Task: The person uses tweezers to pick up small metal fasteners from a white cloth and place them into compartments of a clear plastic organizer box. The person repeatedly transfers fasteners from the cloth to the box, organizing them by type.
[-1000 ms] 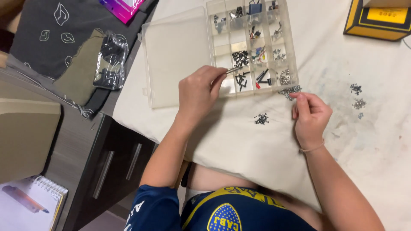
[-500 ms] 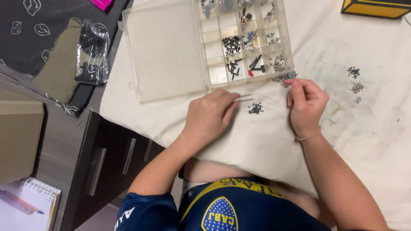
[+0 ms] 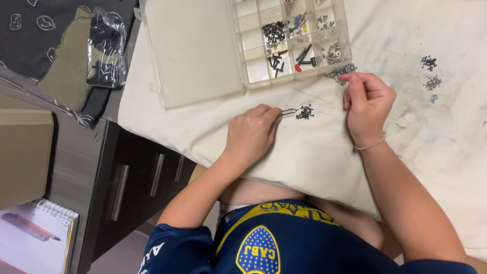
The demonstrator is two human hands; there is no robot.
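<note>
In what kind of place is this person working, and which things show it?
Probably a home desk or hobby workbench for small repairs. A clear compartment box holds sorted screws, the left hand points tweezers at a small screw pile on a white cloth, and a spiral notebook lies nearby.

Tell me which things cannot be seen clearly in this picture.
- Tweezers, head view: the left hand covers all but the tips; whether they grip a screw is too small to tell.
- Screw pile: single screws too small.
- Organizer box: top cut off by the edge.
- Right hand: curled fingers hide anything inside.
</note>
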